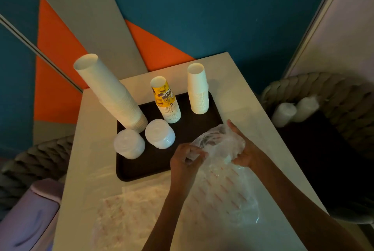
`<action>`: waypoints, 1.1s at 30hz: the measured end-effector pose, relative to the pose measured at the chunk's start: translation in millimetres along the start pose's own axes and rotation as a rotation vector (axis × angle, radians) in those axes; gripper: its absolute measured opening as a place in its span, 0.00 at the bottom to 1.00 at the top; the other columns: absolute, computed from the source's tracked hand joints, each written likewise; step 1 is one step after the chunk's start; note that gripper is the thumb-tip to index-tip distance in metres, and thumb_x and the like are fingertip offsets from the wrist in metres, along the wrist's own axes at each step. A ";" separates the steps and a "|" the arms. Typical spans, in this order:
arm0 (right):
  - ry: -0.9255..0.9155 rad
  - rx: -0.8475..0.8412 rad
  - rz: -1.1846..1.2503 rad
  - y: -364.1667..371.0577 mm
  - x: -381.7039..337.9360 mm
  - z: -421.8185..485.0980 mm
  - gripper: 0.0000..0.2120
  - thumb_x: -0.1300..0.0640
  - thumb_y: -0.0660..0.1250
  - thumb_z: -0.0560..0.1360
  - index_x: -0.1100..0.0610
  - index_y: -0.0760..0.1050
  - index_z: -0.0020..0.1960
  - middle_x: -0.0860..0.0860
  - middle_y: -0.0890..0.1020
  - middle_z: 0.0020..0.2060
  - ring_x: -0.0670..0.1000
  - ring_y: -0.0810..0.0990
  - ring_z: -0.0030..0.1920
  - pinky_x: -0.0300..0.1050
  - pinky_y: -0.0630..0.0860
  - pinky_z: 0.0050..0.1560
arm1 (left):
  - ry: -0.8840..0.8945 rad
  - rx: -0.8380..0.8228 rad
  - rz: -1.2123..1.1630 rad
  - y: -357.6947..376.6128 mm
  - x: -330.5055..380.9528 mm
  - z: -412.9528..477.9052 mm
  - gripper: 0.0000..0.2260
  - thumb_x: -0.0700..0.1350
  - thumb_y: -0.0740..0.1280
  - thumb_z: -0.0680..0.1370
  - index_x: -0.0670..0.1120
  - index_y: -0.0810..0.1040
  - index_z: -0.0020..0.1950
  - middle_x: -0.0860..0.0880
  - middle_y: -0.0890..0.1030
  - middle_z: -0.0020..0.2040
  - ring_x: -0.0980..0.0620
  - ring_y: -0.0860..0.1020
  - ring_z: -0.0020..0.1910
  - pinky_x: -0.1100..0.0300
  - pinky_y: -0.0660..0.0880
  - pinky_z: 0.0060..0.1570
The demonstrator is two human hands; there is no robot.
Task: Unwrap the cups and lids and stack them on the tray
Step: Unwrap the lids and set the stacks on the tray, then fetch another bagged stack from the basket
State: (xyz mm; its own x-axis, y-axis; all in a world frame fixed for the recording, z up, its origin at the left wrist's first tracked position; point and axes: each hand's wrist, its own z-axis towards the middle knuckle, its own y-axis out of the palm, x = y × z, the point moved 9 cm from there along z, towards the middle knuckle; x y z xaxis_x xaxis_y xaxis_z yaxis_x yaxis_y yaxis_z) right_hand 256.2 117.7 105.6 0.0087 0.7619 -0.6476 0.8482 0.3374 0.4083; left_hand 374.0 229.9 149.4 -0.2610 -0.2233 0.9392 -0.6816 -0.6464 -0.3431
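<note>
A dark tray (194, 127) lies on the white table (95, 129). On it stand a tall white cup stack (111, 93) leaning left, a yellow-printed cup stack (167, 101), a shorter white cup stack (198, 89) and two white lid stacks (129, 143) (159, 133). Over the tray's front right corner my left hand (187, 159) pinches a crumpled clear plastic wrapper (220, 145) while my right hand (242, 149) grips its other side. I cannot tell what is inside the wrapper.
Flat empty plastic wrappers (141, 206) with red print lie on the table's near part. Two wrapped white stacks (293, 112) rest on a dark seat at the right, beside a woven chair back (323, 89). A purple bin (30, 216) stands at lower left.
</note>
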 end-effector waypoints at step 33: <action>-0.281 0.083 -0.424 11.0 -35.6 6.1 0.14 0.54 0.74 0.69 0.61 0.77 0.50 0.58 0.82 0.50 0.57 0.82 0.51 0.56 0.80 0.53 | -0.128 0.450 -0.016 -59.9 -18.6 2.9 0.19 0.42 0.70 0.75 0.41 0.71 0.64 0.47 0.75 0.60 0.50 0.74 0.59 0.62 0.73 0.53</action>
State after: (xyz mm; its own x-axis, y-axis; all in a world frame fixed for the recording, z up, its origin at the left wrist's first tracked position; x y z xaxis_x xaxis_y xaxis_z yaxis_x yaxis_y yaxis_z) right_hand 268.4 90.9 129.2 -0.2129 0.3855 -0.8978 0.8473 0.5305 0.0269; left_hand 421.7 270.7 152.5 -0.1468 -0.2806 0.9485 -0.3128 -0.8966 -0.3136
